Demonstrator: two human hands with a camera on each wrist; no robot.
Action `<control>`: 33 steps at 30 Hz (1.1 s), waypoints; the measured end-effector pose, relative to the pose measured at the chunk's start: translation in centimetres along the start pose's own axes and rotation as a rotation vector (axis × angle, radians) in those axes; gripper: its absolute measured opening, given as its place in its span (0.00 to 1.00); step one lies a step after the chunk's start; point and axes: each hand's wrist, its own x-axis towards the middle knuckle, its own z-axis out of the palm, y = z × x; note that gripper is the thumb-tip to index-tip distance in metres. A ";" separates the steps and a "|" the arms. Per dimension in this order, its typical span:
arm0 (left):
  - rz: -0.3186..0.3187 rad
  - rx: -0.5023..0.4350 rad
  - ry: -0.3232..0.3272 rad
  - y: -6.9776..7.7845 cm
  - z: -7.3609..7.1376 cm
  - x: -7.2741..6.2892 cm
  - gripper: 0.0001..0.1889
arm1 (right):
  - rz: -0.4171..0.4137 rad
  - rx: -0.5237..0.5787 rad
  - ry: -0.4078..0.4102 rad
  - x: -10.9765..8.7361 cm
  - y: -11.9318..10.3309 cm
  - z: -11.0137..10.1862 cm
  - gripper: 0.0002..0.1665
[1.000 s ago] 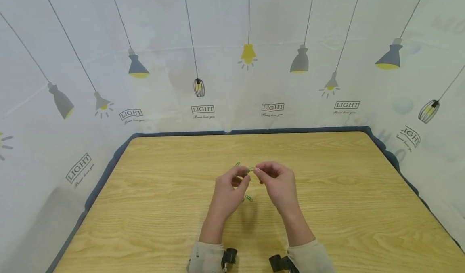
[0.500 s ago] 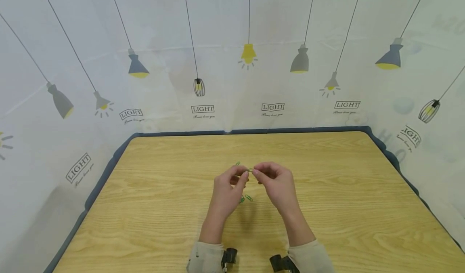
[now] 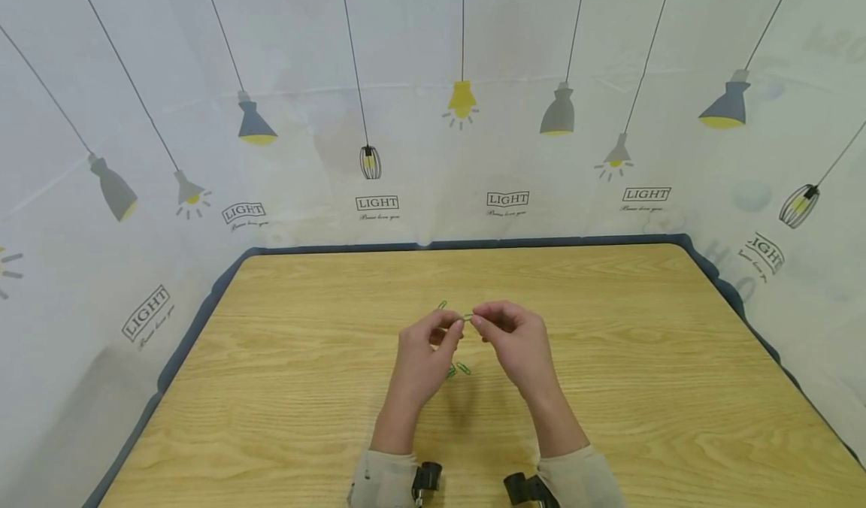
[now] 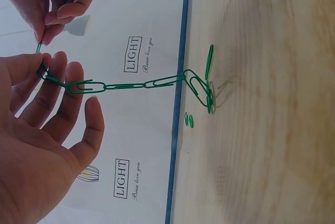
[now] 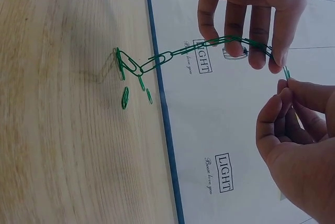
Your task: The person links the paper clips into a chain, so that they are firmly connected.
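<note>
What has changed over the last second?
The left hand has edged slightly leftward, uncovering more of the green clips below. It and the right hand still pinch the paper clips between them; the loose clip on the table stayed put.

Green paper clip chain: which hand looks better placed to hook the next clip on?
Probably the right hand: it pinches just a single green paper clip at the chain's top end, while the left hand is busy supporting the dangling paper clip chain.
</note>
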 end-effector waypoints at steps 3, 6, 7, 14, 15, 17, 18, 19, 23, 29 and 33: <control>0.013 0.003 0.003 -0.1 0.0 0.0 0.07 | -0.001 -0.002 -0.003 0.0 0.0 0.0 0.09; 0.020 0.001 0.004 -0.2 0.1 0.0 0.07 | -0.001 -0.009 -0.005 0.0 -0.1 0.0 0.10; 0.021 0.000 0.005 -0.2 0.1 0.0 0.06 | -0.001 -0.012 -0.006 0.0 -0.1 0.0 0.10; 0.011 0.000 0.008 0.0 0.0 0.0 0.07 | -0.004 -0.021 -0.017 0.0 -0.1 0.0 0.10; 0.007 -0.002 0.009 0.0 0.0 0.0 0.07 | -0.003 -0.023 -0.017 0.0 -0.1 0.0 0.10; -0.002 -0.012 0.007 0.2 -0.1 -0.1 0.08 | -0.001 -0.021 -0.019 0.0 -0.2 0.0 0.09; -0.005 -0.017 0.006 0.2 -0.1 -0.1 0.08 | -0.003 -0.021 -0.021 0.0 -0.2 0.0 0.09; -0.007 -0.021 0.005 0.2 -0.1 -0.1 0.08 | -0.002 -0.019 -0.024 0.0 -0.2 0.0 0.09; -0.015 -0.036 0.001 0.2 -0.2 -0.1 0.09 | -0.001 -0.027 -0.049 0.3 -0.3 -0.2 0.09; -0.025 -0.031 0.019 -0.2 -0.6 -0.1 0.09 | -0.049 -0.144 -0.131 1.8 -0.5 -0.9 0.09; -0.034 -0.036 0.044 -0.7 -0.9 -0.1 0.09 | -0.084 -0.299 -0.195 3.6 0.0 -1.5 0.10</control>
